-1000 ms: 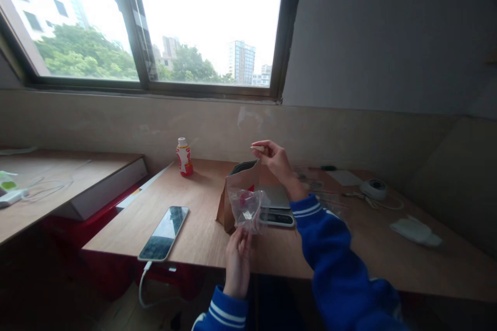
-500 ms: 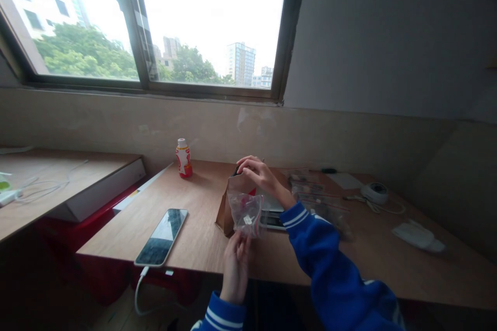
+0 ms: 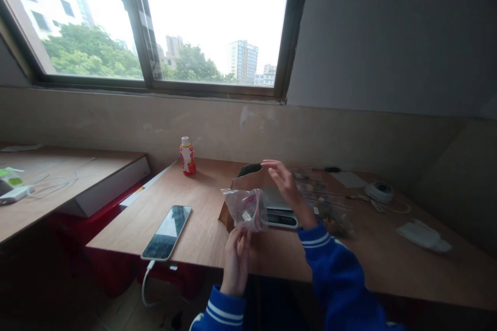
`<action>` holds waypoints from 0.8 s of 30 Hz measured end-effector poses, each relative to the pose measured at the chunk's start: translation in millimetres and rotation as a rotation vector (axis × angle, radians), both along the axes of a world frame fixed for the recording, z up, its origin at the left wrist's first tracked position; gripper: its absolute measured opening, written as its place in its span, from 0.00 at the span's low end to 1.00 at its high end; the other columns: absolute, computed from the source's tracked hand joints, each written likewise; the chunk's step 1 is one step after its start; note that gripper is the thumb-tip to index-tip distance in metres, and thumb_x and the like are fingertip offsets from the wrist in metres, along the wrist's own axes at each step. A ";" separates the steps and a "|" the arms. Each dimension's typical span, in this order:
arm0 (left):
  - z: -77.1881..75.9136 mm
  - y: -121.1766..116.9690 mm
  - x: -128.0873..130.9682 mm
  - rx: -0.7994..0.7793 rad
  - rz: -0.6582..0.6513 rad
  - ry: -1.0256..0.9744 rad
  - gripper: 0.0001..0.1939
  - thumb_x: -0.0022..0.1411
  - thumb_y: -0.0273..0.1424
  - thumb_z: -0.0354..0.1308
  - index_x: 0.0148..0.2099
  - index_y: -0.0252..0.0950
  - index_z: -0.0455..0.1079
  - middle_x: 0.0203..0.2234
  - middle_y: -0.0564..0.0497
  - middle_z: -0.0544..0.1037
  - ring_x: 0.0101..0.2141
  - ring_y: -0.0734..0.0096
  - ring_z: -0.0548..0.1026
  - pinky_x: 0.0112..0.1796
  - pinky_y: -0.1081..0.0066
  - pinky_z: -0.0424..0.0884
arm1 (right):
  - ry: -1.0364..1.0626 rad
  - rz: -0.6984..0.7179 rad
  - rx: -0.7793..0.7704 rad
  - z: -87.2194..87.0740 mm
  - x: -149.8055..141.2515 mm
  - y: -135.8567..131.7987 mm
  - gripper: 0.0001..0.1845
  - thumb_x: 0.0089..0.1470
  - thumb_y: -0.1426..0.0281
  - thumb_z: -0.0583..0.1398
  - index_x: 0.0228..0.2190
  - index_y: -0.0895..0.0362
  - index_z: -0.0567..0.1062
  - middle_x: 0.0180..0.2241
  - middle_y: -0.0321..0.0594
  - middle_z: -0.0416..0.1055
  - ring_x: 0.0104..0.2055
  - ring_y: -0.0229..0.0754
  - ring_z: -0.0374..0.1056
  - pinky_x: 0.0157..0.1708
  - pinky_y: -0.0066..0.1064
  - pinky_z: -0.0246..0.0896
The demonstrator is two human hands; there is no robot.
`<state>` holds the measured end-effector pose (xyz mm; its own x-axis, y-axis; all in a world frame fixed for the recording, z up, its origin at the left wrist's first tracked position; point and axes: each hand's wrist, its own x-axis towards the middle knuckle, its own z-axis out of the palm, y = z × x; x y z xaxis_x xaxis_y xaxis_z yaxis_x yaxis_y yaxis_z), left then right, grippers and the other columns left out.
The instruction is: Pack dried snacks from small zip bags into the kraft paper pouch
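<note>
Low in front of me, my left hand [image 3: 237,254] pinches the lower edge of a clear zip-lock bag [image 3: 245,208] with a red-striped seal and a small white label inside. Behind that stands a brown paper bag [image 3: 244,182], its top gaping and its inside dark. Beside the paper bag's right rim is my right hand [image 3: 285,183], fingers apart, with nothing seen in them; whether a fingertip touches the rim I cannot tell. Under the right wrist, a kitchen scale [image 3: 281,218] with a dark display lies partly hidden.
Several filled clear bags [image 3: 336,217] lie right of the scale. Further right are a white domed device [image 3: 379,192] with a cable and a white wrapped item [image 3: 423,235]. On the left are a phone [image 3: 166,232] on a charging cable and a red-and-white bottle [image 3: 187,156].
My right hand has come off the paper bag's top, moving right, and its fingers have spread. The paper bag's mouth now shows wider. My left hand still holds the zip-lock bag.
</note>
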<state>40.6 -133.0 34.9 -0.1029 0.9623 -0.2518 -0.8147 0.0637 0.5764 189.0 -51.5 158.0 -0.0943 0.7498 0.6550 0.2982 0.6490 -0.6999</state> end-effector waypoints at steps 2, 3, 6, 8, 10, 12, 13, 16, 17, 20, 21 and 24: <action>-2.3 1.1 0.9 0.019 0.005 0.013 0.04 0.57 0.25 0.59 0.34 0.33 0.75 0.40 0.46 0.77 0.47 0.66 0.75 0.54 0.67 0.67 | -0.049 0.108 -0.125 -10.4 8.5 -17.2 0.16 0.60 0.61 0.53 0.46 0.52 0.71 0.50 0.42 0.69 0.54 0.44 0.64 0.54 0.38 0.57; -3.4 1.4 1.8 0.028 0.005 0.022 0.03 0.57 0.25 0.59 0.34 0.33 0.74 0.39 0.47 0.77 0.47 0.67 0.75 0.54 0.68 0.67 | -0.090 0.164 -0.178 -15.3 10.8 -24.4 0.17 0.59 0.60 0.54 0.48 0.52 0.70 0.51 0.42 0.69 0.54 0.44 0.64 0.54 0.38 0.58; -4.0 0.6 4.7 0.073 -0.019 0.054 0.04 0.55 0.27 0.62 0.36 0.35 0.73 0.38 0.49 0.77 0.45 0.68 0.76 0.53 0.69 0.68 | -0.159 0.188 -0.233 -26.5 10.1 -33.8 0.19 0.54 0.60 0.60 0.46 0.54 0.72 0.48 0.41 0.70 0.51 0.46 0.65 0.52 0.37 0.59; -0.8 -1.3 5.5 0.117 -0.063 0.079 0.10 0.52 0.27 0.66 0.38 0.35 0.72 0.38 0.50 0.77 0.44 0.68 0.76 0.52 0.68 0.69 | -0.118 0.107 -0.235 -30.5 6.8 -29.2 0.15 0.53 0.59 0.60 0.38 0.55 0.75 0.40 0.40 0.74 0.45 0.45 0.68 0.47 0.36 0.62; 4.0 -3.5 4.2 0.170 -0.154 0.120 0.16 0.49 0.28 0.68 0.40 0.34 0.70 0.37 0.48 0.79 0.42 0.67 0.78 0.50 0.67 0.71 | -0.003 0.017 -0.252 -32.3 4.5 -20.1 0.14 0.54 0.59 0.58 0.32 0.57 0.75 0.33 0.39 0.74 0.36 0.44 0.70 0.39 0.34 0.64; 8.5 -5.1 0.4 0.219 -0.257 0.183 0.19 0.48 0.29 0.69 0.42 0.33 0.69 0.36 0.45 0.80 0.40 0.65 0.78 0.46 0.66 0.73 | 0.112 -0.045 -0.263 -33.3 4.5 -11.7 0.13 0.52 0.60 0.58 0.30 0.57 0.74 0.29 0.39 0.74 0.32 0.42 0.69 0.33 0.32 0.64; 10.0 -5.5 -2.4 0.243 -0.294 0.219 0.19 0.49 0.30 0.69 0.42 0.32 0.69 0.35 0.43 0.80 0.40 0.63 0.79 0.45 0.66 0.73 | 0.148 -0.060 -0.268 -33.8 5.2 -8.8 0.13 0.51 0.61 0.58 0.30 0.58 0.74 0.29 0.39 0.74 0.31 0.42 0.69 0.32 0.31 0.64; 11.4 -5.6 -13.5 0.303 -0.337 0.310 0.19 0.50 0.31 0.68 0.44 0.32 0.69 0.38 0.40 0.80 0.42 0.60 0.78 0.44 0.65 0.73 | 0.172 -0.049 -0.304 -35.8 9.0 -6.1 0.11 0.47 0.63 0.59 0.30 0.58 0.75 0.32 0.41 0.75 0.33 0.44 0.70 0.33 0.33 0.65; 11.2 -5.4 -17.7 0.314 -0.353 0.331 0.20 0.50 0.30 0.67 0.45 0.32 0.69 0.39 0.39 0.80 0.42 0.60 0.78 0.44 0.65 0.73 | 0.181 -0.047 -0.315 -36.7 10.5 -6.6 0.12 0.46 0.64 0.59 0.31 0.58 0.76 0.32 0.42 0.75 0.34 0.44 0.70 0.33 0.33 0.65; 11.1 -4.4 -29.4 0.310 -0.421 0.360 0.20 0.52 0.32 0.67 0.47 0.31 0.70 0.38 0.38 0.80 0.39 0.60 0.79 0.43 0.64 0.73 | 0.230 -0.076 -0.346 -38.9 15.1 -9.4 0.13 0.44 0.65 0.60 0.33 0.58 0.76 0.30 0.40 0.75 0.29 0.42 0.69 0.28 0.32 0.64; 11.7 -4.1 -32.2 0.303 -0.435 0.360 0.20 0.52 0.33 0.66 0.47 0.31 0.71 0.37 0.38 0.80 0.39 0.60 0.79 0.43 0.64 0.73 | 0.245 -0.082 -0.363 -39.4 16.2 -10.4 0.14 0.43 0.65 0.61 0.34 0.58 0.76 0.28 0.38 0.74 0.25 0.40 0.67 0.24 0.30 0.63; 15.5 -4.3 -35.0 0.288 -0.440 0.359 0.21 0.52 0.35 0.66 0.46 0.30 0.72 0.39 0.37 0.79 0.41 0.58 0.78 0.43 0.64 0.72 | 0.260 -0.062 -0.440 -39.8 16.1 -14.0 0.16 0.44 0.63 0.62 0.35 0.58 0.75 0.23 0.35 0.71 0.17 0.34 0.60 0.15 0.26 0.55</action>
